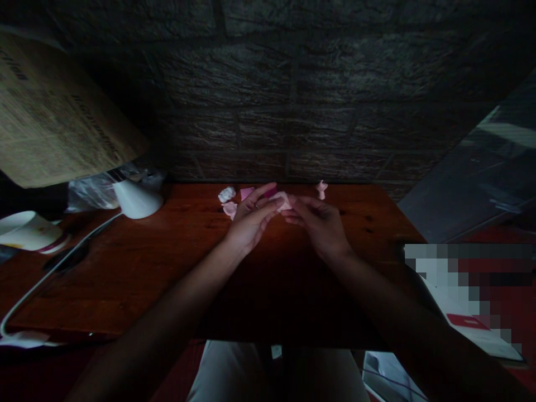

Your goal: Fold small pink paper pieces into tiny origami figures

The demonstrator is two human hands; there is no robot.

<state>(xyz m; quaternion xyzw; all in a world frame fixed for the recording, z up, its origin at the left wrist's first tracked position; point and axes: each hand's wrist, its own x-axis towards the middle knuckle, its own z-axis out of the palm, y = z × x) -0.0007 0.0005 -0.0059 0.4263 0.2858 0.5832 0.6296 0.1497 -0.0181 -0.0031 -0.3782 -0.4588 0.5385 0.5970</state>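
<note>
Both my hands meet over the far middle of a red-brown wooden table. My left hand and my right hand pinch a small pale pink folded paper piece between their fingertips. Just behind my left hand lie a white crumpled paper, a pink folded scrap and another pale pink piece. A small pink upright paper figure stands at the far edge, beyond my right hand.
A white lamp base with a paper shade stands far left, its white cable running to the front left. A white cup is at the left edge. A dark brick wall backs the table. Papers lie at right.
</note>
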